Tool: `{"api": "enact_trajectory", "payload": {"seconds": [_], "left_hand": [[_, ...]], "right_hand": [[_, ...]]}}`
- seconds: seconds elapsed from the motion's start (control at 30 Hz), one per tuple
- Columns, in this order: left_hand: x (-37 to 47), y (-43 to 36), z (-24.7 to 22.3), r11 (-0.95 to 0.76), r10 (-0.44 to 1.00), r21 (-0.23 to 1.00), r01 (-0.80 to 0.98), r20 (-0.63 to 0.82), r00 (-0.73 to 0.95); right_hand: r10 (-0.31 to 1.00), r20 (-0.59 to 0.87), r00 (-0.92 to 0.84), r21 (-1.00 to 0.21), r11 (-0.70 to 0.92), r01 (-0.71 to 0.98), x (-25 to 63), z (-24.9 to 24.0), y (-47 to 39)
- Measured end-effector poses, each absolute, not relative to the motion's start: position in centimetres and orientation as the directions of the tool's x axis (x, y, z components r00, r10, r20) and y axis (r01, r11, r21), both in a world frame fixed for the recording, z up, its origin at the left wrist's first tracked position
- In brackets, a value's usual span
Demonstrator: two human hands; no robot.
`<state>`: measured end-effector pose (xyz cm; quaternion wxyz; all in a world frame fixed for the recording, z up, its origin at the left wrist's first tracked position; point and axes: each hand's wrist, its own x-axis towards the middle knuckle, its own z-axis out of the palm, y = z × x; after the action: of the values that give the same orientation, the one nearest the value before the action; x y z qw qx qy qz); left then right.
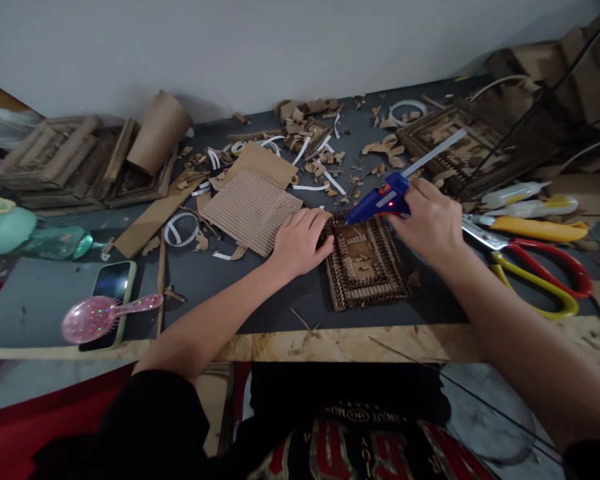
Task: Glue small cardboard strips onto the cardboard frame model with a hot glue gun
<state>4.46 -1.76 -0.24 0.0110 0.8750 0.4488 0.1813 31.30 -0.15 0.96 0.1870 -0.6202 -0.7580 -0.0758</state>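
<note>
My right hand (pixel 430 223) is closed around a blue hot glue gun (pixel 377 201), with a white glue stick (pixel 437 152) sticking out of its back. A small red light glows on the gun's side. Its nozzle points down at the upper left part of a rectangular corrugated cardboard frame (pixel 365 293) with stepped, ridged borders. At that frame's upper left edge, my left hand (pixel 300 243) grips it with bent fingers and thumb; the fingertips are partly hidden. Beside the left hand lies a ridged cardboard sheet (pixel 247 210).
Scissors (pixel 540 273) with red and yellow handles lie right, near a yellow cutter (pixel 540 229). Cardboard scraps and white strips litter the back. Left are a tape ring (pixel 181 229), a pink hairbrush (pixel 95 319) on a phone (pixel 115 283), and stacked cardboard pieces (pixel 45 153).
</note>
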Motion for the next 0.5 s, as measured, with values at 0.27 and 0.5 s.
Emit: {"api": "enact_trajectory", "payload": {"seconds": [0.27, 0.5], "left_hand": [[4.45, -1.7, -0.17, -0.59, 0.799, 0.199, 0.782, 0.285, 0.53], [4.35, -1.67, -0.18, -0.586, 0.803, 0.196, 0.786, 0.27, 0.532]], "right_hand": [[0.905, 0.372, -0.206, -0.112, 0.265, 0.958, 31.56, 1.22, -0.16], [0.893, 0.393, -0.219, -0.111, 0.282, 0.953, 31.68, 1.14, -0.19]]}}
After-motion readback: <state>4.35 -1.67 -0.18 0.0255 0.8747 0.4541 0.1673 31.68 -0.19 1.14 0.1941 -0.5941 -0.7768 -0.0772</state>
